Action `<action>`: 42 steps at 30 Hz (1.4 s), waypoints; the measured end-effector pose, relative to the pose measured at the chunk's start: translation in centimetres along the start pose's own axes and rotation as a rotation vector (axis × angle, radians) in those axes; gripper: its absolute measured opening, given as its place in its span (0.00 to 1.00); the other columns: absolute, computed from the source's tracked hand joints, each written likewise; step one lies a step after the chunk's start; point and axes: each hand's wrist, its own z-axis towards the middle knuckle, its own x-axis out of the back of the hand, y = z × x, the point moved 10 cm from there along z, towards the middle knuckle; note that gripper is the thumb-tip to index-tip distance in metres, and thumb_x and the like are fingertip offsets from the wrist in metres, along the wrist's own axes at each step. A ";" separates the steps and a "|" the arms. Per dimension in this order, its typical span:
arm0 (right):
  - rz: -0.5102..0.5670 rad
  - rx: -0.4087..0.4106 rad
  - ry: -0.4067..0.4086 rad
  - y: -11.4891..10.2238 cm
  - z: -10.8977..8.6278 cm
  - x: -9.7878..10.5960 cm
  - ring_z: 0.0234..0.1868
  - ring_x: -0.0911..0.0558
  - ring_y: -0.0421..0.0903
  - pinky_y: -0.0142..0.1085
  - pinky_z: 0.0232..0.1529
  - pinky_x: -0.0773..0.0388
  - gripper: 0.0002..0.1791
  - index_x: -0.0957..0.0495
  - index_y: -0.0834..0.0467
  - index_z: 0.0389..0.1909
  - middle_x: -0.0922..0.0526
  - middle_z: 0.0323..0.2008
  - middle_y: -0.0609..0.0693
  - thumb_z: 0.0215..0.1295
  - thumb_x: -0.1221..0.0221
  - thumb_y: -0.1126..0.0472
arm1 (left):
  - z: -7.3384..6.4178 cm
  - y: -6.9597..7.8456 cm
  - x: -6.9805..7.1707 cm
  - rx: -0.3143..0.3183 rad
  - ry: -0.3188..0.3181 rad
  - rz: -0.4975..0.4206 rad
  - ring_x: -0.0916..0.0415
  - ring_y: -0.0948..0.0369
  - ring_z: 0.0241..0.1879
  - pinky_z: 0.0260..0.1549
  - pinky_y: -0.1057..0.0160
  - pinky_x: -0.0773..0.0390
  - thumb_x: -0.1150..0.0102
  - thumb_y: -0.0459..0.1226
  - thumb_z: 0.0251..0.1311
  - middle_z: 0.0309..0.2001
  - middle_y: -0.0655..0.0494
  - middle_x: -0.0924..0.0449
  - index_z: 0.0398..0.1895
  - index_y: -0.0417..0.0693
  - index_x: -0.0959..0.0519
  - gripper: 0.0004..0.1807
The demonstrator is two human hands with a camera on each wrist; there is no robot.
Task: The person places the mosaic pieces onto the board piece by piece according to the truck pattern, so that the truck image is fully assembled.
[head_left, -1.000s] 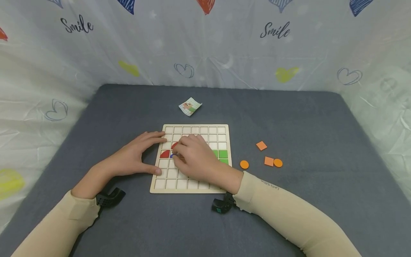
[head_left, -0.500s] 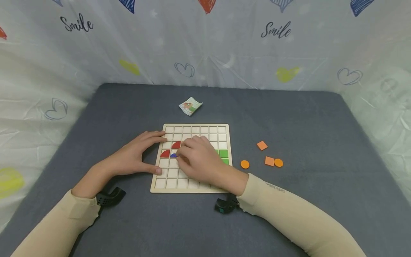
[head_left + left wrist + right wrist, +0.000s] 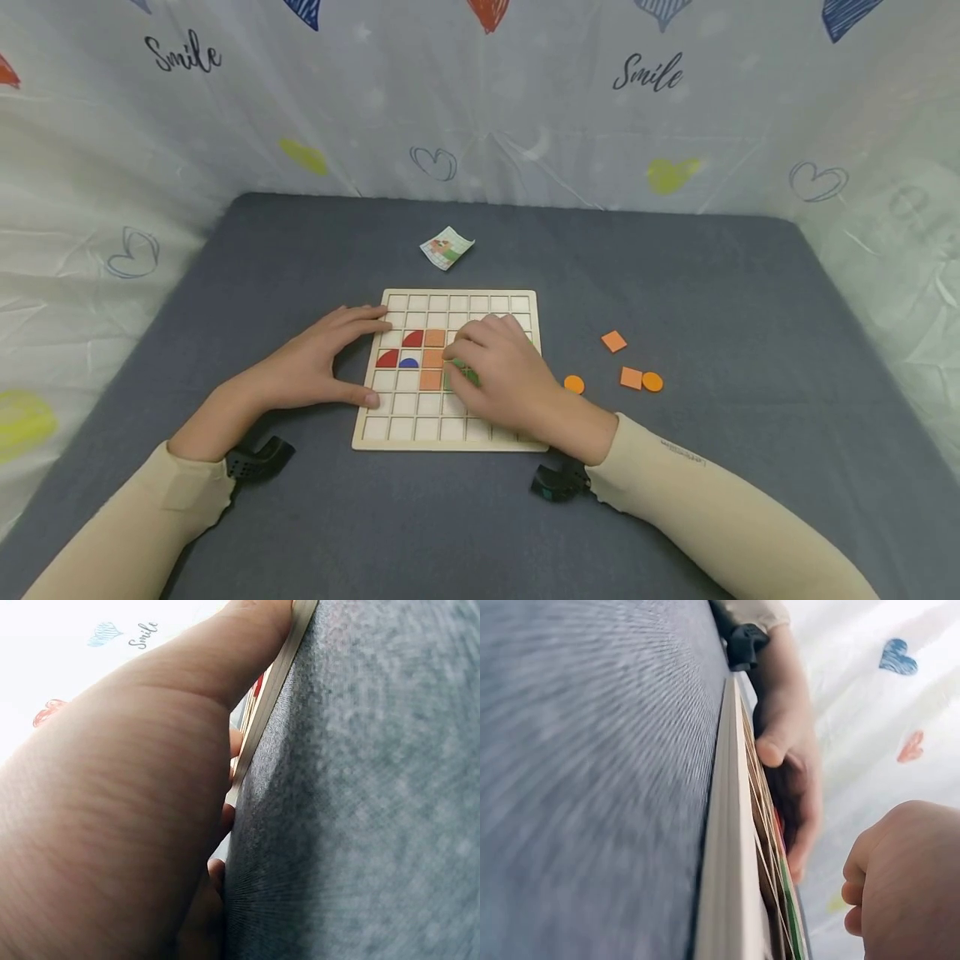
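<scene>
A pale wooden grid board [image 3: 397,429] lies flat on the table. My left hand [image 3: 311,358] rests at its left edge, fingers and thumb spread along the rim; the left wrist view shows the same hand [image 3: 142,780] against the board's side. Over the board's right half is my right hand [image 3: 510,375], fingers loosely bent, thumb and index tips apart, no piece seen between them. Red quarter-circle tiles [image 3: 387,358], a blue half-circle tile [image 3: 408,363] and a column of orange square tiles [image 3: 431,380] sit in the grid. Green tiles [image 3: 471,377] show partly under the right hand.
Right of the board lie loose orange squares [image 3: 613,342] and orange discs [image 3: 652,382]. A small printed card [image 3: 447,248] with a coloured pattern lies behind the board. A patterned white curtain [image 3: 525,108] hangs beyond the grey table [image 3: 712,317].
My right hand has moved right across the board, uncovering the red and blue tiles and the orange column. The left hand has stayed at the board's edge.
</scene>
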 end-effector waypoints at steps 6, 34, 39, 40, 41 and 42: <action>0.000 0.011 0.057 0.6 -1.0 1.8 0.39 0.21 0.49 0.45 0.42 0.27 0.06 0.09 0.54 0.38 0.16 0.38 0.46 0.71 0.35 0.64 | 0.0 -0.1 0.1 0.007 0.014 0.011 0.56 0.48 0.87 0.83 0.34 0.56 0.18 0.68 0.48 0.87 0.60 0.46 0.83 0.58 0.31 0.60; -0.055 -0.112 0.134 5.7 -5.5 6.3 0.38 0.20 0.54 0.46 0.38 0.33 0.06 0.09 0.59 0.40 0.13 0.40 0.52 0.69 0.34 0.64 | -0.1 -0.4 -0.1 0.053 0.003 0.018 0.62 0.47 0.88 0.82 0.31 0.53 0.18 0.70 0.47 0.87 0.65 0.49 0.84 0.62 0.32 0.61; -0.087 -0.118 0.153 6.7 -6.2 6.9 0.36 0.20 0.56 0.46 0.37 0.33 0.05 0.10 0.61 0.40 0.12 0.39 0.53 0.69 0.34 0.65 | -0.1 -0.2 -0.1 0.045 0.002 0.015 0.62 0.47 0.88 0.82 0.31 0.55 0.19 0.70 0.48 0.87 0.63 0.49 0.84 0.61 0.32 0.61; -0.094 -0.117 0.153 6.8 -6.3 6.9 0.36 0.20 0.56 0.46 0.36 0.33 0.05 0.10 0.61 0.40 0.12 0.39 0.53 0.69 0.34 0.65 | -0.1 -0.2 0.0 0.042 0.002 0.016 0.62 0.46 0.88 0.82 0.30 0.54 0.18 0.70 0.48 0.87 0.62 0.48 0.84 0.61 0.32 0.61; -0.100 -0.118 0.150 7.0 -6.4 7.0 0.36 0.20 0.56 0.46 0.36 0.33 0.05 0.10 0.61 0.40 0.12 0.39 0.53 0.69 0.34 0.65 | -0.1 -0.3 0.0 0.042 0.003 0.017 0.62 0.46 0.88 0.82 0.30 0.54 0.19 0.70 0.48 0.87 0.62 0.48 0.84 0.61 0.32 0.61; -0.106 -0.123 0.147 7.2 -6.5 7.1 0.36 0.20 0.56 0.46 0.36 0.33 0.05 0.10 0.61 0.40 0.12 0.39 0.53 0.69 0.34 0.65 | -0.1 -0.3 0.0 0.043 0.004 0.016 0.62 0.46 0.88 0.82 0.30 0.54 0.19 0.70 0.48 0.87 0.62 0.48 0.84 0.60 0.32 0.61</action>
